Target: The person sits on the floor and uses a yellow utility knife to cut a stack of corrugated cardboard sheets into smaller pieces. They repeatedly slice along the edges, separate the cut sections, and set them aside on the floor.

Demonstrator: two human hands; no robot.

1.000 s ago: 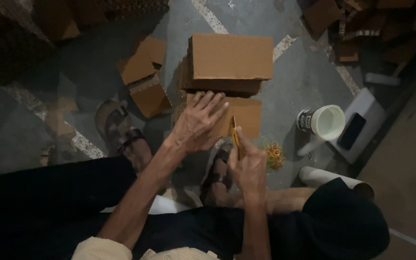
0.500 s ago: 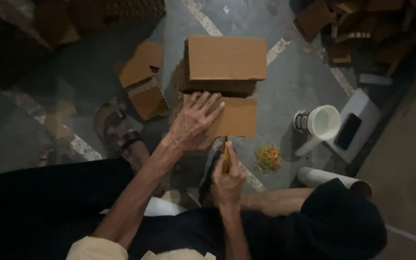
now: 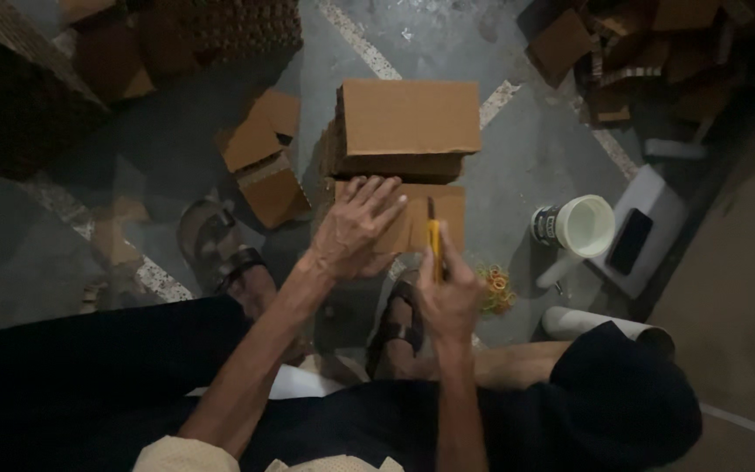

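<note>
Fingers, left: spread flat, palm down; left hand (image 3: 356,232) presses the cardboard sheet (image 3: 421,223) on the floor.
Fingers, right: curled tight round a yellow knife (image 3: 434,240); right hand (image 3: 449,297) holds it upright, blade end pointing away from the person, over the sheet's near edge.
Sheet: lies flat in front of the person's sandalled feet, just this side of the box stack (image 3: 404,127) and touching it.
Step in hand: judged to be cutting or scoring the sheet; one hand pins, the other brings the blade to the line. Whether the blade touches the card cannot be told.
Next move calls for: steady downward pressure from the left hand, blade kept apart from the spread fingertips, which lie just beside it; a slip towards them is the risk.
Nearby: rubber bands (image 3: 495,288) on the floor beside the right hand; white cup (image 3: 583,225), phone (image 3: 629,242) and tube (image 3: 605,328) further right; loose box (image 3: 264,166) to the left.
Change from earlier frames: right hand and knife have come forward again to the sheet after dropping back towards the body; left hand has kept its place.
</note>
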